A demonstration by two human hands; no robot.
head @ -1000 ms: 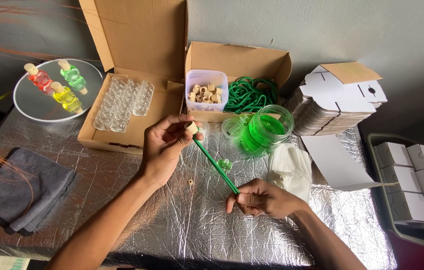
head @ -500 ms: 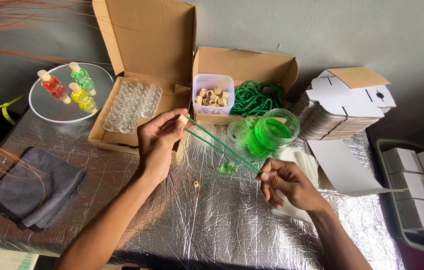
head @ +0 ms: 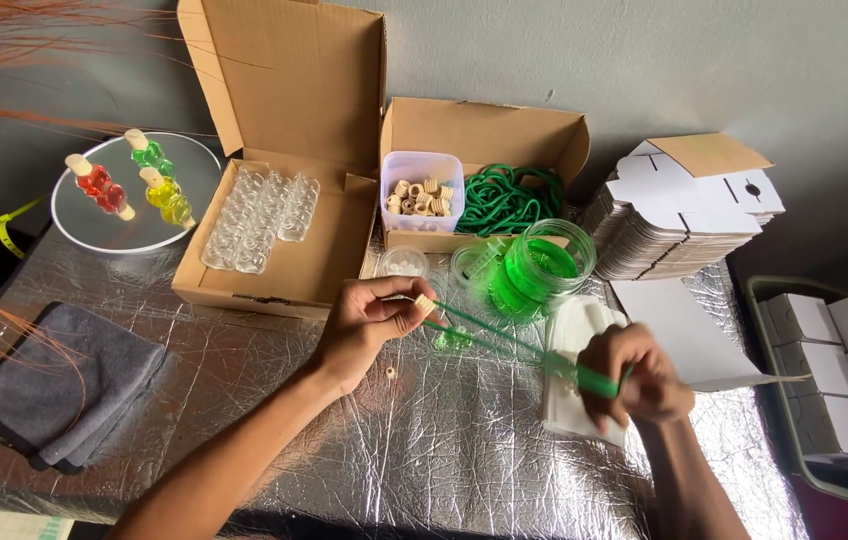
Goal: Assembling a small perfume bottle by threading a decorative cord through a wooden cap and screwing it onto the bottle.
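Note:
My left hand pinches a small pale cork stopper between thumb and fingertips. A doubled green cord runs from the stopper down to the right, pulled taut. My right hand is closed on the cord's far end, above a folded white cloth. A tiny glass bottle with green liquid sits on the foil just under the cord. One loose stopper lies on the foil near my left wrist.
Behind stand a jar of green liquid, a tub of stoppers, coiled green cord and a carton of empty bottles. A round plate holds three filled bottles. Grey cloth left; flat cartons and white boxes right.
My right hand has moved right, drawing the green cord out longer and taut. My left hand keeps the stopper and has dropped slightly toward me.

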